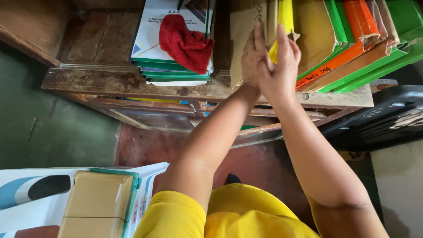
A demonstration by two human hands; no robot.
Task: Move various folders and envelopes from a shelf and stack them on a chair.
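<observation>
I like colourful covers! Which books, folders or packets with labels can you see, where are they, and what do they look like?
Booklet stack: on the wooden shelf, left; white printed cover, green edges, red cloth on top.
Folders: shelf right, leaning; brown, green, orange.
Yellow folder: between both hands, upright.
Tan packet: bottom left, rectangular, green edge.

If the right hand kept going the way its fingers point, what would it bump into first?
The right hand points up toward the shelf and already touches the yellow folder standing among the files. Going on, it would likely press that folder first, with the brown folder just beside it. Depth is hard to judge.
</observation>
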